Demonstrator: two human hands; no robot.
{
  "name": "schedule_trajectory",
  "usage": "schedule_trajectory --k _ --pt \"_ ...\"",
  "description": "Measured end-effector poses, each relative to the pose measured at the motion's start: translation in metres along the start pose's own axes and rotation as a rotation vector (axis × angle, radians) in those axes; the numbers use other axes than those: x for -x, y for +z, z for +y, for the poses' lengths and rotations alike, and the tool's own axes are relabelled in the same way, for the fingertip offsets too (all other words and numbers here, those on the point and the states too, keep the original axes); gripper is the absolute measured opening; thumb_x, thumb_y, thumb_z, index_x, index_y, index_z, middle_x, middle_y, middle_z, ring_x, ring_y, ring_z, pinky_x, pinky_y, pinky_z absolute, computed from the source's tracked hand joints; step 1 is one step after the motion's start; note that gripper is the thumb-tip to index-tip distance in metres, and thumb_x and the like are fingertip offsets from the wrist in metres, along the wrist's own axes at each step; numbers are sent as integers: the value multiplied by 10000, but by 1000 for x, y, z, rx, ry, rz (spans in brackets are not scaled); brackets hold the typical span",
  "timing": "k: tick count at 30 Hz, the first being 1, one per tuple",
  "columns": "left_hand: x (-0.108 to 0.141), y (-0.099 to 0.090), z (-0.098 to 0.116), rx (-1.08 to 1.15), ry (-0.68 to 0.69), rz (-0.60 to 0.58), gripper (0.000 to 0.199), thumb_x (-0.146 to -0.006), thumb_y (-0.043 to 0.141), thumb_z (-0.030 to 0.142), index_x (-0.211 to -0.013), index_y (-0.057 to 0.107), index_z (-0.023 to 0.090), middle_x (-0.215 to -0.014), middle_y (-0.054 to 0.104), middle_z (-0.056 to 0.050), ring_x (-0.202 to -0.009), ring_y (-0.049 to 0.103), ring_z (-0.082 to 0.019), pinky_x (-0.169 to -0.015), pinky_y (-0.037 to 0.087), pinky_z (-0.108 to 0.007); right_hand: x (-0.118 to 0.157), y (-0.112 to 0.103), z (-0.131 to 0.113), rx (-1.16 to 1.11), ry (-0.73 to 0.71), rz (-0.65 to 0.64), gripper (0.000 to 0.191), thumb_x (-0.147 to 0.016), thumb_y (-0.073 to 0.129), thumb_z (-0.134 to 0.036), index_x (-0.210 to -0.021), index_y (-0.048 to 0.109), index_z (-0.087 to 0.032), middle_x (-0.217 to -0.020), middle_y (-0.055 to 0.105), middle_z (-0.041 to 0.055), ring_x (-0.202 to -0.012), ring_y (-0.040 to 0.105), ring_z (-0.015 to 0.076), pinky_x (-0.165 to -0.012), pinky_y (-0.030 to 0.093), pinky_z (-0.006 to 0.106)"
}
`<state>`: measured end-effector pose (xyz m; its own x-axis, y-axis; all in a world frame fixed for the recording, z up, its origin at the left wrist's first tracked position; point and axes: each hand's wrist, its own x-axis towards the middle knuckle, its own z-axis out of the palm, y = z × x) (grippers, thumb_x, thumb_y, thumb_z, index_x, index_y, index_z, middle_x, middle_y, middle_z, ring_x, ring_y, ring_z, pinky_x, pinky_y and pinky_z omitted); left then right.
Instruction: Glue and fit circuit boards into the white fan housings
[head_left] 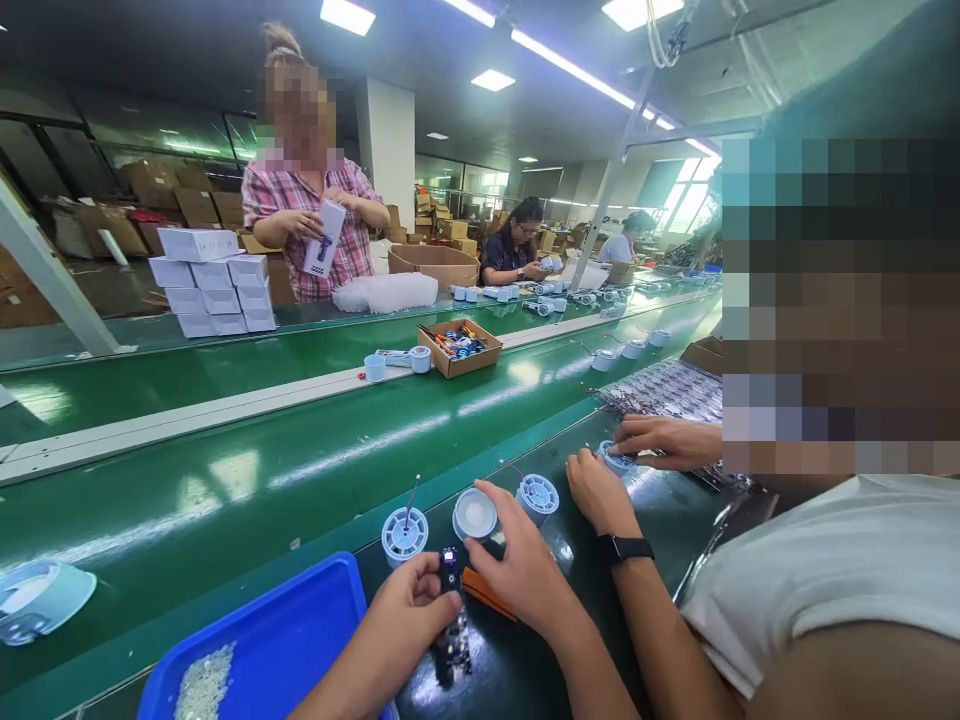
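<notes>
My left hand [421, 612] pinches a narrow black circuit board [453, 640] upright, its small display lit near the top. My right hand [521, 565] has thumb and forefinger around a light blue round housing [474, 514] with a whitish disc inside. On either side of it are two more light blue round housings, the left one [405, 538] and the right one [538, 496], both with spoked faces and thin wires. An orange tool handle or strip [489, 594] lies beneath my right hand, partly hidden.
A blue tray [300, 620] holds small clear pieces [204, 684]. A co-worker's hands [604, 490] work close on the right. Beyond runs a green conveyor [315, 460], with a cardboard box of parts [459, 348]. White boxes [214, 282] are stacked at the far side.
</notes>
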<state>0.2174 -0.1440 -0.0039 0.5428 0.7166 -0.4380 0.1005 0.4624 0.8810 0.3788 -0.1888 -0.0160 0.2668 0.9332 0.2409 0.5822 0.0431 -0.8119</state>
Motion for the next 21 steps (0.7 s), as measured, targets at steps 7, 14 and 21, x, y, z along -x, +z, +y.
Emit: schedule_trajectory --k 7,14,21 --pt "-5 10 -1 147 -39 2 449 -550 763 157 -969 609 104 -750 654 -36 -659 620 -135 -583 478 -224 -55 7 10 -121 15 -165 565 -719 607 -185 -1276 515 -211 -1236 618 54 -1076 605 214 -970 467 410" --pt "-22 32 -6 321 -10 59 372 -661 648 78 -1017 558 138 -875 663 -65 -775 671 -166 -658 491 -236 -89 13 20 -166 25 -299 589 -660 591 -120 -1241 539 -203 -1075 672 12 -862 642 166 -819 518 328" --pt "-32 44 -1 390 -8 144 331 -651 634 -7 -936 554 142 -756 535 -4 -638 563 -124 -580 432 -231 -99 15 20 -96 17 -306 608 -649 555 -105 -1249 539 -198 -1113 664 26 -944 634 177 -888 495 357"
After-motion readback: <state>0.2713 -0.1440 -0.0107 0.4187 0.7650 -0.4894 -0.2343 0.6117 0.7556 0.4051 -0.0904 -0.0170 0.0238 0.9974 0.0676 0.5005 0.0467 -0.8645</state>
